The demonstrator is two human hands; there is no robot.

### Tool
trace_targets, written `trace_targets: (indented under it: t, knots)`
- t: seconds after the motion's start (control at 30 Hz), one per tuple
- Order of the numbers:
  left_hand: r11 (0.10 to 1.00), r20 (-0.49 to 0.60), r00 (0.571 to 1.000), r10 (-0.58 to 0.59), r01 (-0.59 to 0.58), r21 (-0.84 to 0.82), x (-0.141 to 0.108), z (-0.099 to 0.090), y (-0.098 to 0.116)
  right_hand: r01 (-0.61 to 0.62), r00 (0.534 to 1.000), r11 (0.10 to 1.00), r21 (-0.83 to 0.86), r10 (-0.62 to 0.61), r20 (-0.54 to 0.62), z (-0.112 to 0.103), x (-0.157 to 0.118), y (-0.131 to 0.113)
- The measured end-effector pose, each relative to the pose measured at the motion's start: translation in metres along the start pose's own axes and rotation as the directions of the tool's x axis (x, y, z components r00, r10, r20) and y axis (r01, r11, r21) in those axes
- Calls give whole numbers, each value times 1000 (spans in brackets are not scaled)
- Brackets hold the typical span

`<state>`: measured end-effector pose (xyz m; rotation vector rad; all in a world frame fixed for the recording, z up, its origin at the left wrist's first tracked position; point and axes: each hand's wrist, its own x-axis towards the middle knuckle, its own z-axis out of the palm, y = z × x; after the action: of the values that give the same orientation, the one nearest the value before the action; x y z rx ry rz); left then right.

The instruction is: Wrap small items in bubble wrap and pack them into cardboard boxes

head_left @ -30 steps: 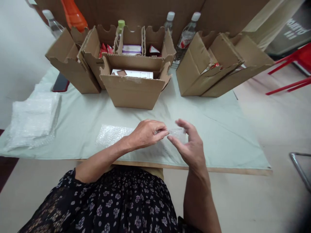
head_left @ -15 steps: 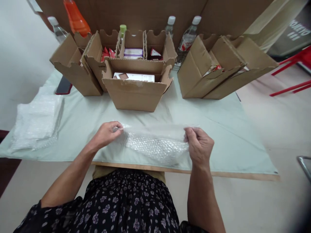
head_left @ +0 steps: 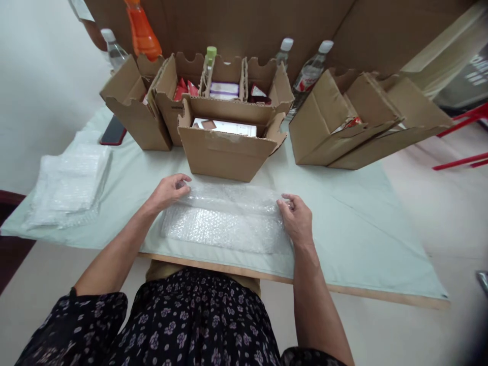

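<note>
A clear bubble wrap bag [head_left: 224,226] lies mostly flat on the pale green tablecloth, close to the table's front edge. Its far edge is raised a little between my two hands. My left hand [head_left: 170,193] pinches the far left corner between thumb and fingers. At the far right corner, my right hand [head_left: 297,216] grips the same edge with thumb and fingertips. Just beyond the bag stands an open cardboard box [head_left: 223,155] with a white carton [head_left: 229,127] inside.
Several more open cardboard boxes [head_left: 318,137] stand behind and to the right, holding small packages. Bottles, one an orange bottle [head_left: 144,35], stand behind them. At left lie a stack of bubble wrap [head_left: 70,180] and a phone [head_left: 113,131]. A red stool frame [head_left: 463,160] is on the right.
The bubble wrap has come down from a lifted, sagging position to lie flatter on the table. My hands moved slightly away from me, the right one also leftward. The camera view shifted.
</note>
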<state>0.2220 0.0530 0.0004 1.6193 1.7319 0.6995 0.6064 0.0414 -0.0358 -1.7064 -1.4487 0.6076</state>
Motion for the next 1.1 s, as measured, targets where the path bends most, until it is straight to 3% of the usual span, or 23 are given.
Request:
trace_targets:
  t: [0.2, 0.3, 0.4, 0.57, 0.7, 0.87, 1.0, 1.1]
  knots:
    - [975, -175, 983, 48, -8, 223, 4, 18, -6, 22, 998, 959, -284, -38, -50, 4, -6, 11]
    - [949, -340, 925, 171, -61, 310, 6, 20, -10, 117, 972, 939, -322, -175, -159, 0, -4, 8]
    - [969, -429, 878, 214, -134, 208, 15, 22, -11, 226, 947, 937, -266, -276, -166, 3, 2, -9]
    - [968, -370, 922, 111, -184, -168, 42, 33, 9, 270, 962, 962, -38, -268, 41, 35, 34, -55]
    - [946, -320, 940, 118, -205, -253, 51, 44, 24, 222, 967, 975, 15, -222, 129, 60, 67, -70]
    - [946, -341, 930, 135, -223, -235, 51, 51, 25, 178, 976, 984, 25, -180, 122, 68, 80, -61]
    - [974, -345, 928, 142, -194, -121, 37, 47, 20, 241, 970, 969, 54, -243, 26, 53, 63, -58]
    - [970, -450, 861, 237, -233, 66, 5, 49, 18, 289, 955, 957, 5, -288, -69, 36, 33, -57]
